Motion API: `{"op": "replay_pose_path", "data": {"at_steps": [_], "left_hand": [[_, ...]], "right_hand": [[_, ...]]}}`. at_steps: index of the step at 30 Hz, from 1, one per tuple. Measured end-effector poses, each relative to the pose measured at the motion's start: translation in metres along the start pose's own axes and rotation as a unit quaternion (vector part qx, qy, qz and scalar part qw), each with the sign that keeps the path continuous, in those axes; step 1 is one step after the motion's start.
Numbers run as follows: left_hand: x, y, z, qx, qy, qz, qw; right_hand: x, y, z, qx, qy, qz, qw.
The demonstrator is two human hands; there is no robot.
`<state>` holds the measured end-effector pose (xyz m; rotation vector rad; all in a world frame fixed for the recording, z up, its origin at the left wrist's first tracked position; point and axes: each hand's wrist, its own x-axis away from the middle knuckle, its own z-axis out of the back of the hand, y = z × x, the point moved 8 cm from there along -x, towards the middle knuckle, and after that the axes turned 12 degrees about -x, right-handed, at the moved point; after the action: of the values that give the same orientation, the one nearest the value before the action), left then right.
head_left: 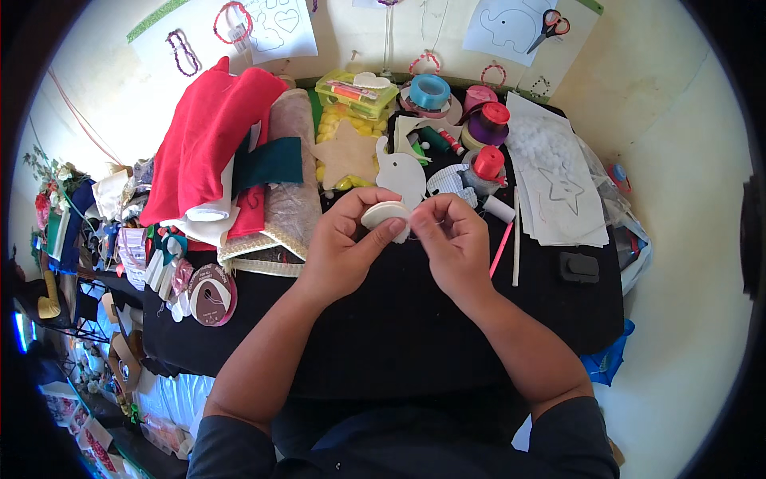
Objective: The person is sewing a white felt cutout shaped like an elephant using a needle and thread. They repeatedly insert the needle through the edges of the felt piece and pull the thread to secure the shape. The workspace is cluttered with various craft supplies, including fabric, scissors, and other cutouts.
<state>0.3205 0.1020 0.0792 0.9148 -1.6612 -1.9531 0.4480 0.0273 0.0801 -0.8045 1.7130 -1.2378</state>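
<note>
My left hand (pixel 353 239) pinches a small cream-white felt piece (pixel 384 212) with rounded edges between thumb and fingers, above the black-covered table. My right hand (pixel 452 239) is close against the piece's right edge, its thumb and forefinger pinched together. Whether a needle or thread sits between those fingertips is too small to tell. Just beyond both hands lies a white elephant cutout (pixel 402 173) with a dark eye dot. Behind it rests a tan star cutout (pixel 346 152).
Red fabric (pixel 209 138) and a rolled plush cloth (pixel 293 155) are piled at left, with a ribbon spool (pixel 210 296) in front. Ribbon rolls (pixel 429 91) and a white thread spool (pixel 498 209) stand at right. Paper patterns (pixel 565 209) bear white stuffing (pixel 541 143). Scissors (pixel 549 29) hang on the wall.
</note>
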Motion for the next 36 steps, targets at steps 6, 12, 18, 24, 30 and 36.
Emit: {"op": "replay_pose_path", "data": {"at_steps": [6,12,18,24,30,36], "left_hand": [[0.0,-0.002,-0.005,0.106,-0.051,0.026,0.993],[0.001,-0.001,-0.01,0.129,-0.066,0.036,0.989],[0.001,0.001,-0.009,0.112,-0.055,0.046,0.991],[0.001,-0.003,-0.003,0.13,-0.062,0.054,0.988],[-0.001,-0.004,0.0,0.123,-0.051,0.054,0.99],[0.0,-0.005,0.003,0.121,-0.04,0.057,0.99]], "right_hand": [[-0.003,0.007,-0.001,-0.109,0.006,-0.103,0.989],[0.001,0.017,-0.004,-0.241,0.007,-0.192,0.951],[-0.007,0.017,0.009,-0.309,0.019,-0.178,0.934],[-0.028,0.013,0.057,-0.325,0.163,-0.11,0.925],[-0.044,-0.001,0.104,-0.336,0.203,-0.006,0.92],[-0.048,-0.009,0.138,-0.357,0.288,0.001,0.889]]}}
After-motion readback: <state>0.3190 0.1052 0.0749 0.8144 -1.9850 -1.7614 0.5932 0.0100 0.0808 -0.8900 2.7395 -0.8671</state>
